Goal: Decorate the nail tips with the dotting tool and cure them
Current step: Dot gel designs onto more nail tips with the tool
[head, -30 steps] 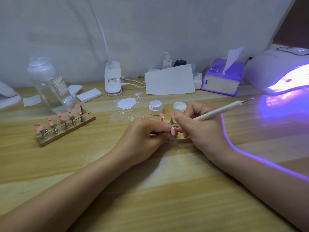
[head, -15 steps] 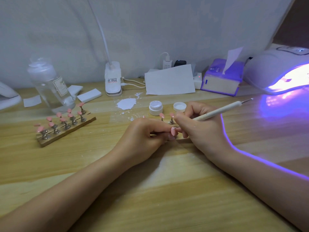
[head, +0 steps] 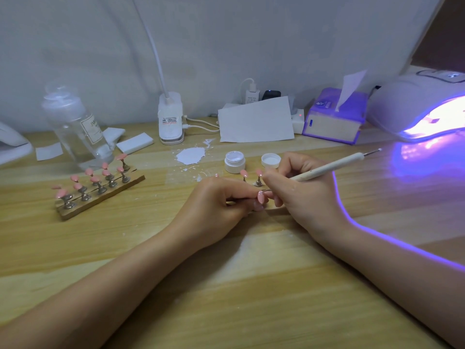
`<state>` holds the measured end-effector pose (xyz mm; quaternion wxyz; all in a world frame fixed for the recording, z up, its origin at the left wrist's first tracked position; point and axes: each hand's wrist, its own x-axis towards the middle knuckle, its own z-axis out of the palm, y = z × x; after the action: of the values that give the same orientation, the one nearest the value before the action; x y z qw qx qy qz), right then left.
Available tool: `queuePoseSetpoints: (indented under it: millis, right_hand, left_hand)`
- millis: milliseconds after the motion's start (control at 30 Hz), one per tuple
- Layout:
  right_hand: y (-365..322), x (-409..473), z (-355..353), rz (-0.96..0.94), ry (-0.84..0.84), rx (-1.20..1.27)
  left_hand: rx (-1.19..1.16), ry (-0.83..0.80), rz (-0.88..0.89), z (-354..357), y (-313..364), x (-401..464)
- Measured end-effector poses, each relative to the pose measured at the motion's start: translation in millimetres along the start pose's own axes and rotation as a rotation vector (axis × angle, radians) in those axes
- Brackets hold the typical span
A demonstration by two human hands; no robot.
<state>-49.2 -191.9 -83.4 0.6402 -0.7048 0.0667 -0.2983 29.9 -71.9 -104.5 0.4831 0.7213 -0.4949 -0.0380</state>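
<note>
Hands at mid-table as I watch, left hand (head: 216, 202) pinching a pink nail tip (head: 260, 197), right hand (head: 299, 195) gripping the dotting tool (head: 329, 168), its point touching the tip.

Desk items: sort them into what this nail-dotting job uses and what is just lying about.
In use: dotting tool in the right hand; pink nail tip held by the left hand; open gel pot; its lid; wooden rack of tips; lit curing lamp.

Lying about: tissue box; clear bottle; white paper.

clear bottle (head: 75, 127), label reads "JM", rest illegible
</note>
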Motion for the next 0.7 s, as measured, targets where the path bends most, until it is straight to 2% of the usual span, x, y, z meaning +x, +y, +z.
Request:
queuePoseSetpoints:
  millis: [700]
  right_hand:
    - [3.4,1.0,-0.6,0.002,0.004,0.021]
  left_hand:
    - [0.02,-0.006,-0.018,-0.7,2.0,0.0]
